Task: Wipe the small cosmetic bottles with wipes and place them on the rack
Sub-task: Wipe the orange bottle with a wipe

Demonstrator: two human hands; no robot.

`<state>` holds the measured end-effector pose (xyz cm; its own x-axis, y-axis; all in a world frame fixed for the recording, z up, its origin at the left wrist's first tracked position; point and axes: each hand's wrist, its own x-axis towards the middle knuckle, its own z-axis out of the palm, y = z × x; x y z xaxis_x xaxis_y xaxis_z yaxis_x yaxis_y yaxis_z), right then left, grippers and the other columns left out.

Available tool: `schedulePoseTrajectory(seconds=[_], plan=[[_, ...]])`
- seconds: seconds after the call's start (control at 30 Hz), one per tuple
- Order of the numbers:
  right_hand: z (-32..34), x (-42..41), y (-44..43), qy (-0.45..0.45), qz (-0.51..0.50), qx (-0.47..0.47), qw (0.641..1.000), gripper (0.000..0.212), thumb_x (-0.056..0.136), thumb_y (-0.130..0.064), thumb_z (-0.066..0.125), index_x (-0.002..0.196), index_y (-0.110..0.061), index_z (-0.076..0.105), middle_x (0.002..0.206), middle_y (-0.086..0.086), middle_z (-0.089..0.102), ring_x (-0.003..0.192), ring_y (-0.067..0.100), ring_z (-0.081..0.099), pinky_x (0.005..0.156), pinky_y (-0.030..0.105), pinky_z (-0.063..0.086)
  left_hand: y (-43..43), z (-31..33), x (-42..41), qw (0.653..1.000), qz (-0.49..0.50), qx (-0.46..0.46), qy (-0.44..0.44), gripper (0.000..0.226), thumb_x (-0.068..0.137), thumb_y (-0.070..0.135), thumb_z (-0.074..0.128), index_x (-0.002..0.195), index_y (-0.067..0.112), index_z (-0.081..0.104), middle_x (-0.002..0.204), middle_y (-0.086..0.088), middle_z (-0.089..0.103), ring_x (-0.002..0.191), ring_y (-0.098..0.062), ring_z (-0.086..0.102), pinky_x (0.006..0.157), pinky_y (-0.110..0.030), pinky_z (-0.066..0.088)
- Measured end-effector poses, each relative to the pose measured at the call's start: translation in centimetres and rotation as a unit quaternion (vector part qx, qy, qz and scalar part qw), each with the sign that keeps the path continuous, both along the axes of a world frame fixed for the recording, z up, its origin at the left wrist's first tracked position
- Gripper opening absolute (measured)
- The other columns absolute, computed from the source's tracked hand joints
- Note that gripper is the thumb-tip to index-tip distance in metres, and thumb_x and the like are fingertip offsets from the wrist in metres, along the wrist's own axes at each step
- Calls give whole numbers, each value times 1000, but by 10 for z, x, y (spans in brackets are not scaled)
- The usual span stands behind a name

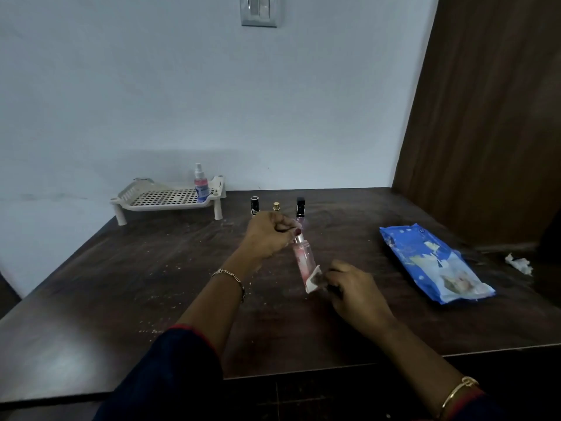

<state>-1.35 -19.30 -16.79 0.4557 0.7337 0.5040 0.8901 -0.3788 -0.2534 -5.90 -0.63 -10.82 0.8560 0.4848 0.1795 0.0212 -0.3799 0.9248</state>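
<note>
My left hand (267, 237) grips the silver-capped top of a slim pink bottle (303, 258), held tilted above the dark table (121, 284). My right hand (353, 291) pinches a white wipe (314, 279) wrapped around the bottle's lower end. At the back left stands a cream perforated rack (161, 197) with one pink spray bottle (201, 185) upright on its right side. Three small bottles stand in a row behind my left hand: a black one (255, 204), a gold-capped one (276, 206) and a black-capped one (300, 208).
A blue wipes pack (434, 262) lies flat on the table's right side. A crumpled used wipe (519, 263) sits near the right edge. A brown wooden panel (485, 117) rises at the right, and a pale wall closes off the back. Crumbs speckle the tabletop.
</note>
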Motion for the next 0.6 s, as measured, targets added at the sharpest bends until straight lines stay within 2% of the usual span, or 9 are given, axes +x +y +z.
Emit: schedulePoseTrajectory(seconds=[0.1,0.17,0.2,0.27,0.33,0.4,0.47,0.6], plan=[[9,0,-5,5,16,-70,997,14,81,-14,64,91,-20,72,92,-2,62,85,18,62,72,31,47,-1,1,-2,1000,8,-6,1,17,80,1,68,97,-2,68,95,-14,71,64,-1,61,60,-11,49],[17,8,-9,34,42,-101,993,19,78,-9,65,88,-22,74,90,-4,64,84,13,63,73,27,48,-3,2,-3,1000,13,-6,-2,21,80,-2,67,100,-9,66,92,-13,69,54,6,60,56,-5,47],[23,12,-9,84,55,-78,992,21,75,-4,67,82,-23,75,84,-4,66,79,7,64,71,24,49,-4,3,-4,1000,17,-1,-2,22,80,-3,67,101,-10,65,90,-12,68,53,7,59,55,-3,46],[34,16,-8,205,42,52,977,36,74,11,64,69,-24,71,73,-4,66,69,-1,62,66,16,48,-7,5,-4,1000,19,15,1,22,79,-2,67,101,-7,66,94,-14,70,57,5,59,56,-1,45],[43,19,0,258,27,161,952,33,78,14,61,72,-17,70,75,0,68,69,-1,63,68,14,48,-10,7,-6,1000,18,23,-2,20,80,-1,67,100,-6,67,97,-17,70,53,9,58,54,1,43],[48,14,13,241,18,185,953,20,78,5,65,78,-14,72,80,-2,70,74,2,65,70,13,50,-11,9,-6,999,19,28,-3,20,81,0,67,101,-5,68,98,-17,70,48,17,54,53,2,41],[46,11,23,211,4,196,958,15,76,-4,70,75,-19,71,78,-6,69,72,3,64,67,15,51,-11,8,-5,999,21,30,-5,21,80,0,67,100,-5,68,96,-14,70,47,19,52,53,3,40],[32,9,34,126,-46,172,976,18,73,-8,75,62,-17,62,69,-5,65,65,8,60,60,26,51,-8,5,-4,999,29,22,-3,20,80,0,68,98,-6,68,91,-14,71,46,15,54,53,2,42]])
